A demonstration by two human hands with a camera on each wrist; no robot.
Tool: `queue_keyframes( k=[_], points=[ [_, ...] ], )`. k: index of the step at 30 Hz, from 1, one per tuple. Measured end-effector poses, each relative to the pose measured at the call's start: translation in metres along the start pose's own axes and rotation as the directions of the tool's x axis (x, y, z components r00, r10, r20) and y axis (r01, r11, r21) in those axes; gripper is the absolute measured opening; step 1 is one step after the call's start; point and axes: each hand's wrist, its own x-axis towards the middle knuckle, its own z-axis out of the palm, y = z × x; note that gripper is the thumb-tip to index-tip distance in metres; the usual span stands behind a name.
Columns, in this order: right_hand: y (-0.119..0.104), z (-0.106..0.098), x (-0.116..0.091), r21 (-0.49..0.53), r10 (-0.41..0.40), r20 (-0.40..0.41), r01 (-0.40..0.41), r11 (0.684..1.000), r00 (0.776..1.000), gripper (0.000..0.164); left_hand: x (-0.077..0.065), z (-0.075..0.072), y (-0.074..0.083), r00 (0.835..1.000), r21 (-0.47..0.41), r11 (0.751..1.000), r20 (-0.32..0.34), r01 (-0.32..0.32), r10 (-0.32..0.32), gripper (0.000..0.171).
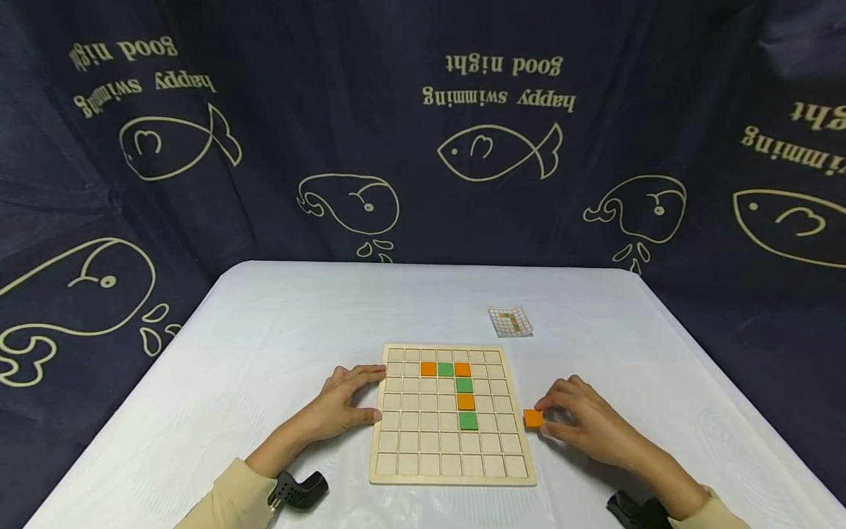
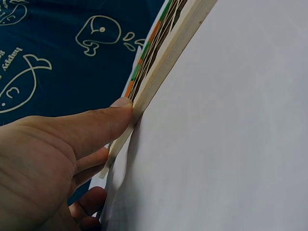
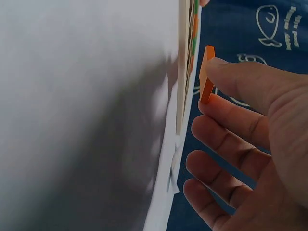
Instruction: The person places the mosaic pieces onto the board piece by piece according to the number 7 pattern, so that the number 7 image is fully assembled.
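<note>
A wooden grid board (image 1: 410, 465) lies on the white table, with orange and green square tiles in some of its cells. Three of the tiles form a row near the far edge, and a column runs down from the right one, ending in a green tile (image 1: 468, 421). My left hand (image 1: 344, 404) touches the board's left edge with thumb and fingertips, fingers fairly straight. Just off the board's right edge, my right hand (image 1: 584, 419) pinches an orange tile (image 3: 207, 77) between thumb and index finger; the other fingers are loosely bent.
A small pattern card (image 1: 510, 322) showing a coloured grid lies beyond the board's far right corner. Behind the white table (image 1: 297, 308) hangs a dark cloth (image 1: 410, 88) with fish and whale drawings. Black wrist devices (image 1: 300, 491) sit at both sleeves.
</note>
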Motion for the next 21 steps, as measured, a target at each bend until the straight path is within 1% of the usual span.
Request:
queue_keyframes(
  k=[5,13,21],
  points=[
    [-0.006,0.002,0.005,0.015,-0.020,-0.009,0.020,1.000,1.000,0.021,0.000,0.000,0.000,1.000,0.003,1.000,-0.005,-0.004,0.004,0.065],
    [-0.018,0.007,0.011,0.016,0.005,0.045,-0.005,1.000,0.999,0.018,0.000,0.000,0.000,1.000,0.005,1.000,0.000,-0.007,0.007,0.065],
    [-0.027,0.012,0.015,0.036,-0.032,0.034,0.031,0.999,0.999,0.018,0.000,-0.001,0.000,1.000,0.000,1.000,-0.007,0.003,-0.003,0.065]
  ],
)
